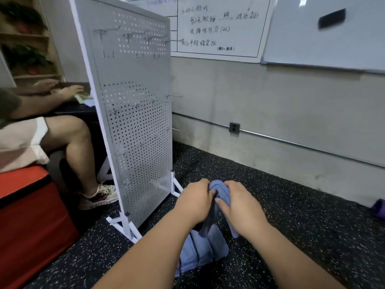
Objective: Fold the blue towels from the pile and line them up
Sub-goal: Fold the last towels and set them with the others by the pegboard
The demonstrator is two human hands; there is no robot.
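Both my hands hold one blue towel [220, 192] raised above the dark speckled floor [291, 215]. My left hand [195, 202] grips its left side, fingers curled round the cloth. On the right side, my right hand [239, 207] grips the folded edge, and part of the towel hangs down below it. Under my hands, folded blue towels [203, 251] lie side by side on the floor in a short row. My forearms hide the nearest part of that row.
A grey pegboard stand [135, 122] with white feet rises just left of my hands. Beyond it another person sits on a red box [31, 215]. A concrete wall [270, 113] with whiteboards runs behind. A purple object [378, 208] lies at the far right.
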